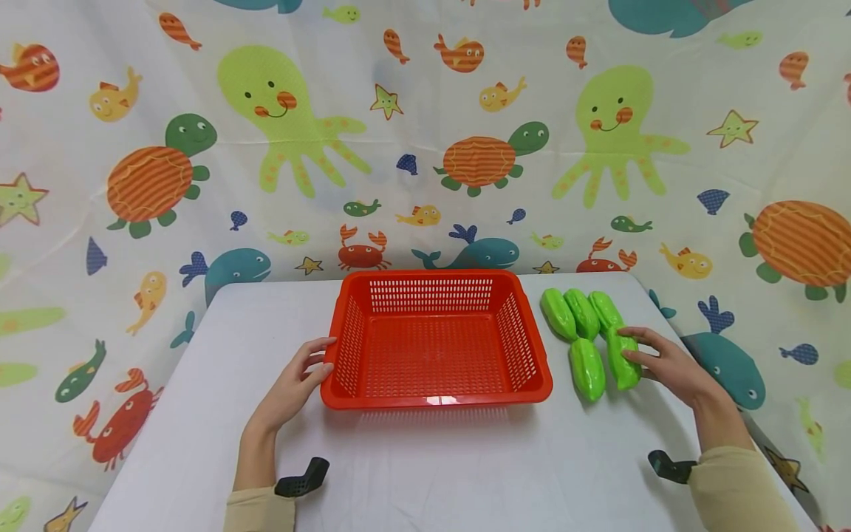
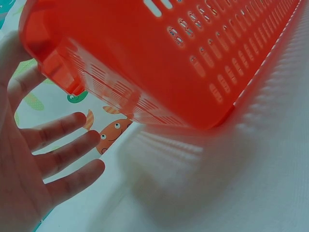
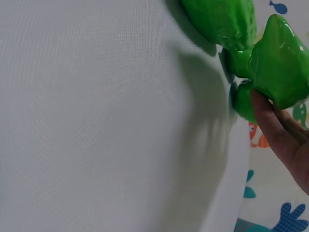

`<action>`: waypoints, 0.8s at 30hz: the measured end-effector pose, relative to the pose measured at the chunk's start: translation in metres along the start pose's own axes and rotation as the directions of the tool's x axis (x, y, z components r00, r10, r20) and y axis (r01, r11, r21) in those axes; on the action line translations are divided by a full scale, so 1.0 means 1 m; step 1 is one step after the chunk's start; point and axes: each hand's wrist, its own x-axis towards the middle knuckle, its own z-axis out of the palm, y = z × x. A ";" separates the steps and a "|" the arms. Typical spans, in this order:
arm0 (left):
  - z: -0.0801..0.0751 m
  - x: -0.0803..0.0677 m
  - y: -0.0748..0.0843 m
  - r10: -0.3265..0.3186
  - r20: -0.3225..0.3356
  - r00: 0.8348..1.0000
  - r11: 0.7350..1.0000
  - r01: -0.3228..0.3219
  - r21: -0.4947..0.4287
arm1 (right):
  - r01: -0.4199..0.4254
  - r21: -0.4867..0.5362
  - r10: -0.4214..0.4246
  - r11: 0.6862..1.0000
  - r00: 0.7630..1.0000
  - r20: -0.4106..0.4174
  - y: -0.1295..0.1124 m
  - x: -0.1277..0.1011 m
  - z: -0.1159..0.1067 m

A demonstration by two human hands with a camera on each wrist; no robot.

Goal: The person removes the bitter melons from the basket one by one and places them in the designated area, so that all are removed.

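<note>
White table (image 1: 425, 473), sea-creature print cloth (image 1: 425, 148) hung behind and draped below its edges. No brand, label or writing readable on any item.

Red perforated plastic basket (image 1: 435, 340) sits mid-table, nothing inside it. Left hand (image 1: 295, 384) at the basket's left near corner: fingers loosely extended, tips touching the rim and outer wall, not curled round it. The left wrist view shows the palm open, fingers (image 2: 58, 145) spread just beside the basket's corner (image 2: 145, 58).

Five glossy green star fruits lie right of the basket, apart from it: three in a back row (image 1: 581, 312), two in front. Right hand (image 1: 668, 362) rests on the front right star fruit (image 1: 623, 362), fingers lightly curved over its right side and top, thumb against it; a light hold, fruit on the table. The right wrist view shows a fingertip (image 3: 263, 108) pressed under the ridged fruit (image 3: 280, 63). The front left star fruit (image 1: 587, 368) lies just beside it, untouched.

Beige sleeves (image 1: 738, 488) at both wrists; black camera mounts (image 1: 302, 479) by each forearm.
</note>
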 end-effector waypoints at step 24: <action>0.001 0.000 -0.001 -0.009 -0.002 1.000 1.000 0.009 0.000 | 0.016 -0.077 -0.013 0.997 0.999 0.041 0.024 0.004 0.005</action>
